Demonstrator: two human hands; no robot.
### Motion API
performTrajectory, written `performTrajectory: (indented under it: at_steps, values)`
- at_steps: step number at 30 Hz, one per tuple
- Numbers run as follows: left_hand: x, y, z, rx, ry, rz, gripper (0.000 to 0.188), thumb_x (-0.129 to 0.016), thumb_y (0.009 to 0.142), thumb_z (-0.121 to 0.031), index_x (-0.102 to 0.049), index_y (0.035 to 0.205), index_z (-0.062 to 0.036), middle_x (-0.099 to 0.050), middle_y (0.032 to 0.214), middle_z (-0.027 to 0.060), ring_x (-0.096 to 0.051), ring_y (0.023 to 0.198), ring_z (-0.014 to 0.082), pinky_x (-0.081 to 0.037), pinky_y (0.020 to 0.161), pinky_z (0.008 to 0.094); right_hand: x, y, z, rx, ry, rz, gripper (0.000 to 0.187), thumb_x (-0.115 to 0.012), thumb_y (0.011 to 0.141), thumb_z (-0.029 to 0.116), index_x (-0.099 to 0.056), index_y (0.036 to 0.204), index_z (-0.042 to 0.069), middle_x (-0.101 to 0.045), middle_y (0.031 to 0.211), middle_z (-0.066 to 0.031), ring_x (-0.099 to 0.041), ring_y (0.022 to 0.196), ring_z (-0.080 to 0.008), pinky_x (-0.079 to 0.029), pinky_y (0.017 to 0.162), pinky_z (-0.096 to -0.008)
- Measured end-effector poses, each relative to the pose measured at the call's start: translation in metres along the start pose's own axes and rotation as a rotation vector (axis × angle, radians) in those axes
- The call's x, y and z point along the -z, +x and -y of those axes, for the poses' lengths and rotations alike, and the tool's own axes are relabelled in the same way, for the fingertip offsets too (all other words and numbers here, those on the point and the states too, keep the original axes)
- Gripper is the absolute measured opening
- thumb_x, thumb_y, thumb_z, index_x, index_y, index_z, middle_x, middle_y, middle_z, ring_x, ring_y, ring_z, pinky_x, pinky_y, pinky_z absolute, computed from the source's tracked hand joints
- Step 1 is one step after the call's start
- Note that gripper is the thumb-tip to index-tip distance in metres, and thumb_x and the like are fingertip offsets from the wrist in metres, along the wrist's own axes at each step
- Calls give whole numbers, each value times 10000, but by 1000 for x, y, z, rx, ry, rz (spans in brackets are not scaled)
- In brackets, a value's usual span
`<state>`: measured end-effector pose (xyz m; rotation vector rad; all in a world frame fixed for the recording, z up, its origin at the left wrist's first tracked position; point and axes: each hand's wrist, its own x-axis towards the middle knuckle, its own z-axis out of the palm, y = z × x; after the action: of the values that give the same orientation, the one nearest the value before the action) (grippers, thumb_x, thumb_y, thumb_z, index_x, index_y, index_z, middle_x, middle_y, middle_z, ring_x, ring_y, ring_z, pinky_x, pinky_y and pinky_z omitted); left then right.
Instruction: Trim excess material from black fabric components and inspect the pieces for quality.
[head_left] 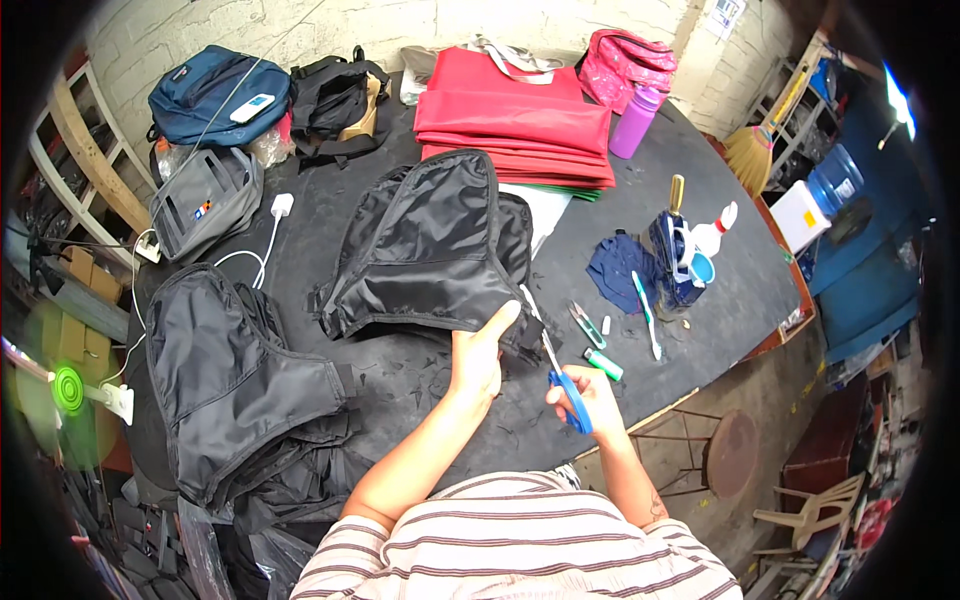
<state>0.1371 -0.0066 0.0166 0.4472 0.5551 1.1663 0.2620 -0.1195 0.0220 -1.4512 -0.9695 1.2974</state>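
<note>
Black cloth (425,235) is pinched by the left hand (478,362) — seemingly steadied for scissors (571,392) held in the right hand (602,402).

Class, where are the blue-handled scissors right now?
In the head view, the scissors are right of centre, in the right hand, their blades at the lower right edge of the black piece held by the left hand.

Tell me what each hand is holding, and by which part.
Left hand: the sewn black fabric piece, by its lower right edge. Right hand: the scissors, by the blue handles.
</note>
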Motion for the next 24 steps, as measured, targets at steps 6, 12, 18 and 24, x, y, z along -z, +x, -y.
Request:
performTrajectory:
  at_steps: [6, 12, 18, 24]
  values:
    - [3, -3, -1, 13, -4, 3, 383, -627, 750, 47, -512, 1110, -15, -567, 1023, 61, -566, 906, 161, -466, 796, 282, 2, 5, 1, 44, -10, 51, 169, -679, 747, 138, -547, 720, 36, -511, 553, 9, -465, 433, -61, -356, 406, -193]
    - [4, -14, -3, 124, -28, -16, 308, -631, 791, -70, -529, 1072, 4, -598, 962, 61, -599, 844, 170, -488, 737, 296, 9, 5, 15, 63, 10, -92, 105, -621, 749, 72, -547, 680, 42, -528, 573, 1, -454, 448, -54, -354, 415, -193]
    - [46, -43, 1, 325, 9, 154, 174, -541, 870, -178, -552, 957, -27, -614, 909, 93, -600, 797, 176, -500, 669, 286, 66, 2, 62, -182, -265, 729, 308, -697, 748, 313, -550, 735, 43, -488, 604, 35, -414, 505, -60, -326, 470, -215]
    - [43, -50, 5, 356, 94, 132, 149, -541, 871, -149, -562, 950, -24, -615, 895, 84, -602, 768, 156, -501, 633, 254, 95, 23, 106, -257, -855, 859, 314, -726, 723, 281, -541, 762, 31, -494, 630, 31, -436, 607, -60, -356, 514, -253]
